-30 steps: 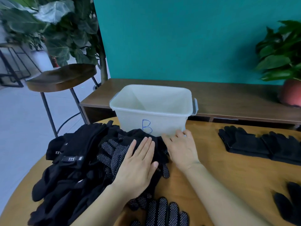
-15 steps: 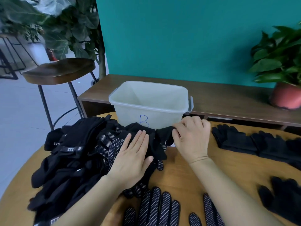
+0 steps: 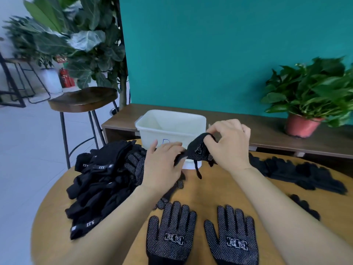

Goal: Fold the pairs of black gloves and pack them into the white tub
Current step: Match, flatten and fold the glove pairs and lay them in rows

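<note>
My left hand [image 3: 162, 165] and right hand [image 3: 229, 144], each pinching one end of the dotted black knit glove pair [image 3: 198, 150], have lifted it off the heap of black gloves [image 3: 107, 184] to just in front of the white plastic tub [image 3: 172, 119], so I judge packing comes next.

This looks like an office break room. It has a teal wall [image 3: 210, 54], potted plants [image 3: 313, 88], a tall stool [image 3: 83, 99], a low bench [image 3: 267, 134], a tiled floor [image 3: 28, 150] and red fire extinguishers [image 3: 65, 78].
</note>
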Tool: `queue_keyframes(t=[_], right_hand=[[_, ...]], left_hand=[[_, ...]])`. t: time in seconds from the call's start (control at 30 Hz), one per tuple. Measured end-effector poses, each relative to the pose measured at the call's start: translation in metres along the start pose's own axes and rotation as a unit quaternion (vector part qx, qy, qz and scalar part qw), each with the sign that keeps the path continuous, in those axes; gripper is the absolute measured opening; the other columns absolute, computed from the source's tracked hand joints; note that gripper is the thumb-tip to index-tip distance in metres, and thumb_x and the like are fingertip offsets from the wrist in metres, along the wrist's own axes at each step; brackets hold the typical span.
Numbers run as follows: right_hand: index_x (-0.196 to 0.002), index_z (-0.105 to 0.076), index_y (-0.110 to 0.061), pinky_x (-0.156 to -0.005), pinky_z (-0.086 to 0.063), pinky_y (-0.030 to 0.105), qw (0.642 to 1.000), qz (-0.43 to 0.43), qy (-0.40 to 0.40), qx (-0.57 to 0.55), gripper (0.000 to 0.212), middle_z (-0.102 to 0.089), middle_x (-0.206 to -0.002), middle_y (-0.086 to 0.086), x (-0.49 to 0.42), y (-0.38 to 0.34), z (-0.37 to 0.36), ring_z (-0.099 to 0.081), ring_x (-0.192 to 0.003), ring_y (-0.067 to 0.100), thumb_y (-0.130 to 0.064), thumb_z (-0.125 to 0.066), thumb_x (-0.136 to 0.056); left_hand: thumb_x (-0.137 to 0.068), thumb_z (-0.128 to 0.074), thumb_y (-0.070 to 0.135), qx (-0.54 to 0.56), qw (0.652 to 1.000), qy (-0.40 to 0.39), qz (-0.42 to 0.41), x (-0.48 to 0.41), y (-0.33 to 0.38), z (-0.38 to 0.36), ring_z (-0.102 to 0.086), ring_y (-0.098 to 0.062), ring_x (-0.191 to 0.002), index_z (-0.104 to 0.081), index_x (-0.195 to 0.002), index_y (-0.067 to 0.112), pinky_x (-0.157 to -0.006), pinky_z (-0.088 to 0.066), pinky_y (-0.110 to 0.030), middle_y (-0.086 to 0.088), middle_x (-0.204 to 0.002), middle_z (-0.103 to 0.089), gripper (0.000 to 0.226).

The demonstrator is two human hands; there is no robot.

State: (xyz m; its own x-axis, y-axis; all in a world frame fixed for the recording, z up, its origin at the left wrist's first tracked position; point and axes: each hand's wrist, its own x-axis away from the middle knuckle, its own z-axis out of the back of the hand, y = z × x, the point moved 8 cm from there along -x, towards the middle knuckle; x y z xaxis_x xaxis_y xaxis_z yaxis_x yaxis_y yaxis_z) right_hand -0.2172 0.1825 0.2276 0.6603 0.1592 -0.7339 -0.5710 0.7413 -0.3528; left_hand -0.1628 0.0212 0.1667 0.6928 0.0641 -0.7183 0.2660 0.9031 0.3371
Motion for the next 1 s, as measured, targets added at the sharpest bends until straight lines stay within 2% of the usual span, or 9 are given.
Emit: queue_keyframes(t=[0.13, 0.23, 0.3, 0.4, 0.43, 0.5, 0.7, 0.83, 1.0], right_hand=[[-0.07, -0.061, -0.03, -0.097, -0.038, 0.037, 0.974, -0.113, -0.187, -0.064, 0.019, -0.066, -0.079, -0.011, 0.03, 0.034, -0.001, -0.055, -0.092, 0.016, -0.024, -0.068, -0.087], [-0.073, -0.066, -0.018, -0.09, -0.052, 0.051, 0.92, -0.171, -0.315, -0.158, 0.015, -0.072, -0.087, 0.013, 0.063, 0.045, -0.005, -0.065, -0.082, 0.023, -0.015, -0.073, -0.086], [-0.084, -0.069, -0.014, -0.095, -0.052, 0.045, 0.891, -0.18, -0.36, -0.212, 0.006, -0.074, -0.098, 0.013, 0.08, 0.038, 0.0, -0.069, -0.092, 0.026, -0.009, -0.072, -0.084], [-0.101, -0.072, -0.022, -0.095, -0.046, 0.03, 0.849, -0.201, -0.38, -0.309, 0.021, -0.075, -0.103, -0.006, 0.097, 0.025, 0.009, -0.068, -0.101, 0.011, -0.025, -0.075, -0.081], [-0.092, -0.074, -0.024, -0.092, -0.046, 0.029, 0.844, -0.206, -0.382, -0.314, 0.007, -0.075, -0.095, -0.008, 0.101, 0.024, 0.011, -0.069, -0.093, 0.007, -0.026, -0.074, -0.085], [-0.067, -0.074, -0.025, -0.089, -0.047, 0.031, 0.843, -0.237, -0.361, -0.32, 0.025, -0.074, -0.079, -0.009, 0.107, 0.03, 0.017, -0.067, -0.079, 0.007, -0.026, -0.068, -0.091], [-0.071, -0.07, -0.017, -0.064, -0.047, 0.019, 0.822, -0.296, -0.342, -0.347, 0.025, -0.074, -0.078, -0.004, 0.122, 0.047, 0.034, -0.064, -0.07, 0.01, -0.028, -0.066, -0.093], [-0.074, -0.07, -0.017, -0.071, -0.046, 0.021, 0.816, -0.302, -0.354, -0.343, 0.023, -0.075, -0.082, -0.002, 0.12, 0.057, 0.044, -0.067, -0.075, 0.008, -0.028, -0.066, -0.093], [-0.075, -0.071, -0.016, -0.069, -0.046, 0.024, 0.816, -0.303, -0.372, -0.323, 0.022, -0.074, -0.084, 0.002, 0.115, 0.075, 0.046, -0.062, -0.075, 0.013, -0.027, -0.065, -0.093]], left_hand=[[-0.088, -0.074, 0.026, 0.272, 0.939, -0.061, 0.199, -0.009, -0.004, 0.023, -0.064, -0.014, -0.08, -0.074, -0.089, 0.017, -0.089, -0.052, -0.047, -0.003, -0.088, -0.075, 0.01], [-0.084, -0.079, 0.021, 0.354, 0.891, -0.134, 0.249, -0.008, 0.007, 0.021, -0.071, -0.029, -0.089, -0.075, -0.091, 0.013, -0.093, -0.053, -0.055, -0.012, -0.09, -0.076, 0.01], [-0.084, -0.079, 0.019, 0.355, 0.879, -0.197, 0.249, -0.002, 0.021, 0.012, -0.071, -0.033, -0.096, -0.076, -0.091, 0.014, -0.096, -0.053, -0.055, -0.01, -0.093, -0.077, 0.01], [-0.087, -0.075, 0.016, 0.355, 0.866, -0.262, 0.237, 0.009, 0.045, -0.003, -0.073, -0.029, -0.095, -0.076, -0.092, 0.018, -0.095, -0.055, -0.047, -0.006, -0.095, -0.077, 0.006], [-0.088, -0.074, 0.014, 0.367, 0.859, -0.268, 0.235, 0.012, 0.052, -0.005, -0.073, -0.027, -0.095, -0.076, -0.094, 0.019, -0.093, -0.056, -0.043, -0.005, -0.096, -0.077, 0.008], [-0.089, -0.073, 0.016, 0.39, 0.842, -0.286, 0.238, 0.02, 0.062, -0.009, -0.073, -0.024, -0.095, -0.075, -0.099, 0.02, -0.089, -0.058, -0.037, -0.003, -0.098, -0.077, 0.011], [-0.078, -0.08, 0.024, 0.369, 0.802, -0.382, 0.274, 0.049, 0.07, -0.027, -0.072, -0.03, -0.098, -0.076, -0.102, 0.008, -0.097, -0.054, -0.048, -0.009, -0.099, -0.077, 0.029], [-0.071, -0.076, 0.03, 0.413, 0.758, -0.408, 0.296, 0.049, 0.081, -0.034, -0.068, -0.035, -0.107, -0.068, -0.113, -0.004, -0.097, -0.054, -0.046, -0.018, -0.109, -0.073, 0.055], [-0.093, -0.065, 0.021, 0.395, 0.749, -0.441, 0.298, 0.047, 0.083, -0.057, -0.071, -0.023, -0.103, -0.07, -0.111, 0.006, -0.095, -0.055, -0.038, -0.01, -0.109, -0.075, 0.024]])
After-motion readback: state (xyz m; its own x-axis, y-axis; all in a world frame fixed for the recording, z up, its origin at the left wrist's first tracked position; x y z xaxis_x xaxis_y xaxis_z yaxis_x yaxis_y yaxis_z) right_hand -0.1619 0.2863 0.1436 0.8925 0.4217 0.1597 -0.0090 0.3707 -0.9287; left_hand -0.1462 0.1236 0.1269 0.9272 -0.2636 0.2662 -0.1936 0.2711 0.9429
